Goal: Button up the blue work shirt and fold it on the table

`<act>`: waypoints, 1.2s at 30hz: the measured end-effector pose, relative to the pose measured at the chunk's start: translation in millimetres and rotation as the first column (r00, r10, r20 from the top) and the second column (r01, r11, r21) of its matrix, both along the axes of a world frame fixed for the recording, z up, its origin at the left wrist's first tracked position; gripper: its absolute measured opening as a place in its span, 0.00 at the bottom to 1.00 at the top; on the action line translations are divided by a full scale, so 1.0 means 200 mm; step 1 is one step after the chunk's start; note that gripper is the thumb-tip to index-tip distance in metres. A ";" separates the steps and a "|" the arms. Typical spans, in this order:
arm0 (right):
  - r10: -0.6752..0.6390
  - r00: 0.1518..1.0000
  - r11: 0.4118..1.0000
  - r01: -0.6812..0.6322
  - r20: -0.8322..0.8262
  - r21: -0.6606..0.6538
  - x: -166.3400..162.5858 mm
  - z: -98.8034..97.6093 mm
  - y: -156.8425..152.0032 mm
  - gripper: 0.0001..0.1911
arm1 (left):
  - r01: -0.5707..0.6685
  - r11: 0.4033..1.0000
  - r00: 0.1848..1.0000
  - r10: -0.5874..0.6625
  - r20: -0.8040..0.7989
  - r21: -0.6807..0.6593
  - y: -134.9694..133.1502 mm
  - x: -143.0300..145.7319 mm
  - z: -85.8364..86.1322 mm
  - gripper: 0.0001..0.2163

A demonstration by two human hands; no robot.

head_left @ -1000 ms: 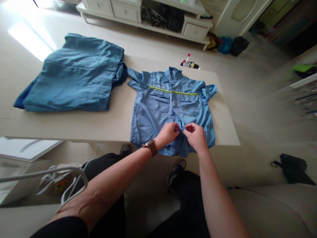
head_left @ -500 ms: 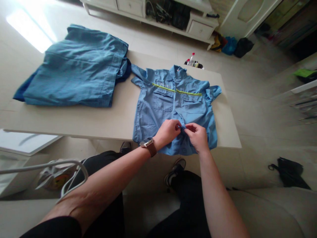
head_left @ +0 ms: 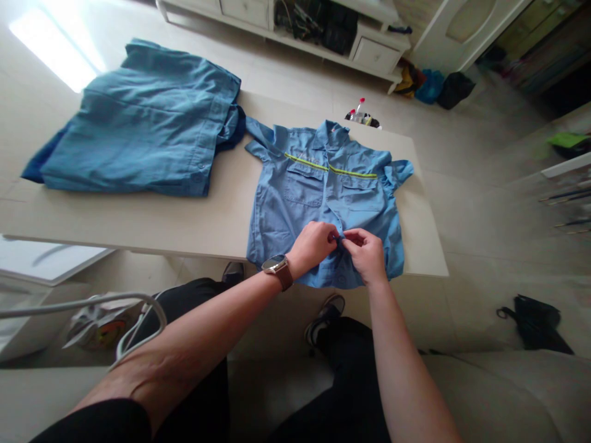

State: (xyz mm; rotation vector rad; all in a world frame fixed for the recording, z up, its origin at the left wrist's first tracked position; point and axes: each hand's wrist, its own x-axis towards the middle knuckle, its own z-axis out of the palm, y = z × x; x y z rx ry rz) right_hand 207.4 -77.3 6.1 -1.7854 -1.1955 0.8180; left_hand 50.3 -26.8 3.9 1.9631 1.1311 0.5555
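Observation:
A blue work shirt point(head_left: 295, 209) lies front up on the table, collar at the far side, with a yellow-green stripe across the chest and two flap pockets. Its lower hem reaches past the table's near edge. My left hand point(head_left: 314, 246), wearing a watch point(head_left: 276, 266) on the wrist, pinches the front placket low on the shirt. Close beside it, my right hand point(head_left: 366, 252) pinches the same strip between thumb and fingers. The fingertips nearly meet and hide whatever small part lies between them.
Folded blue clothes point(head_left: 143, 123) are stacked on the left of the table point(head_left: 138, 227). Bottles with red caps point(head_left: 359, 111) show beyond the far edge. A white cabinet point(head_left: 378, 55) stands across the floor. A grey cable point(head_left: 92, 301) runs near my left forearm.
Both hands keep their pinch on the shirt's placket with barely any movement. The whole view has shifted slightly.

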 end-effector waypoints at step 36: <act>0.085 0.968 0.993 -0.100 0.235 0.056 -0.03 0.02 -0.01 0.08 | -0.127 0.921 0.921 0.247 0.300 -0.368 0.01 0.04 -0.07 0.06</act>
